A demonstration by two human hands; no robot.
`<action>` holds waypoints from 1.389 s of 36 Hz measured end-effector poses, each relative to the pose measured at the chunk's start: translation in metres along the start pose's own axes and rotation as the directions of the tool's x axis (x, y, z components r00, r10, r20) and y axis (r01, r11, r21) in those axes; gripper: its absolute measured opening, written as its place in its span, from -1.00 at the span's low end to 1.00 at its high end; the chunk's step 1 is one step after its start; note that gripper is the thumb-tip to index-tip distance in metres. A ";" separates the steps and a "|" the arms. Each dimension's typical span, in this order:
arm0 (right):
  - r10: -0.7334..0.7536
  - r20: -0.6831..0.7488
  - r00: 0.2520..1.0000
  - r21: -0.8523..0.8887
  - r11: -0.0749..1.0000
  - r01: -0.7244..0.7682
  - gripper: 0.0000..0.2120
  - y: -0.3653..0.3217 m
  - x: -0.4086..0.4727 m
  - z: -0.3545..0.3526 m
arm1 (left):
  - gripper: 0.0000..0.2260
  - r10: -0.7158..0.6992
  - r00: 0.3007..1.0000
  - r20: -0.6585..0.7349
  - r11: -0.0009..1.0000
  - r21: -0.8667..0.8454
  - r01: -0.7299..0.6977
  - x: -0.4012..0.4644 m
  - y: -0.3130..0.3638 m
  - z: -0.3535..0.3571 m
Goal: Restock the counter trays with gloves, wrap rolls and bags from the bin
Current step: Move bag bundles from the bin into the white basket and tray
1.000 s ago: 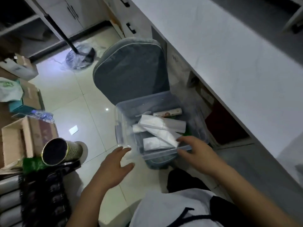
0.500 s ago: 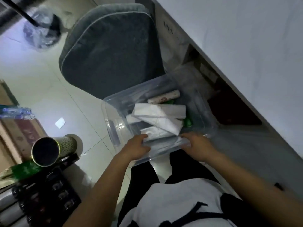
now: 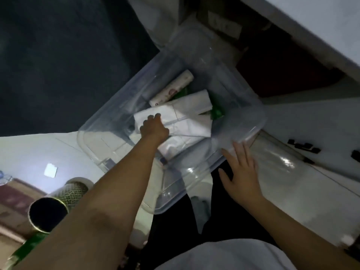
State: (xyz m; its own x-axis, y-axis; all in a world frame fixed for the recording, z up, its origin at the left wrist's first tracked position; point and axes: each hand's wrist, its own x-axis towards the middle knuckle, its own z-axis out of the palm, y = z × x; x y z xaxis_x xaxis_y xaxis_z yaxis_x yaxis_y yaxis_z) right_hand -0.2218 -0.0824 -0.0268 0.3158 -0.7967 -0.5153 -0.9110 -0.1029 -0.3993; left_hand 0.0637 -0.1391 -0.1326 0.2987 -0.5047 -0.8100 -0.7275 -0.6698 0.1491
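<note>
A clear plastic bin (image 3: pixel 241 90) sits low in front of me beside the white counter (image 3: pixel 319 20). Inside it lie several white flat packs (image 3: pixel 187 117), a white wrap roll (image 3: pixel 173 88) with a pink label, and something green (image 3: pixel 217 112) under them. My left hand (image 3: pixel 153 127) reaches into the bin and rests on the top white pack, fingers curled over its left edge. My right hand (image 3: pixel 241 172) lies flat with fingers apart against the bin's near right rim, holding nothing.
A dark grey chair cushion (image 3: pixel 68 61) fills the upper left. A metallic cylinder (image 3: pixel 48 213) with a dark opening lies at lower left beside cardboard boxes. Dark shelf space (image 3: pixel 276 65) opens under the counter. Pale tiled floor (image 3: pixel 29 152) shows at left.
My head has dropped much closer to the bin. My left hand moved from the bin's near rim into the bin onto the top white pack. My right hand opened flat against the rim.
</note>
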 end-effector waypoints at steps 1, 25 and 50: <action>0.006 -0.005 1.000 0.030 1.000 -0.006 -0.46 0.001 0.000 0.004 | -0.35 0.027 0.999 -0.023 1.000 0.010 -0.027 0.007 0.005 -0.002; 0.012 -0.076 0.997 0.124 0.992 -0.002 -0.57 -0.002 0.007 0.010 | -0.57 0.017 0.999 -0.037 0.990 -0.136 -0.022 0.052 0.006 0.000; -0.107 0.202 0.973 0.949 0.267 -0.168 -0.62 -0.101 -0.007 -0.220 | -0.56 0.329 0.934 -0.143 0.288 -0.926 -0.243 -0.282 0.070 -0.131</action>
State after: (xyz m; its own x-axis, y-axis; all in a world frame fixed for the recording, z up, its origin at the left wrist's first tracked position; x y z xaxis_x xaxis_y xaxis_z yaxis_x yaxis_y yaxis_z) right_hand -0.1900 -0.1973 0.1836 0.4589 -0.6441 -0.6120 -0.0444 0.6713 -0.7398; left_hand 0.0092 -0.1152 0.1812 0.1280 -0.7690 -0.6263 0.2898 -0.5750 0.7651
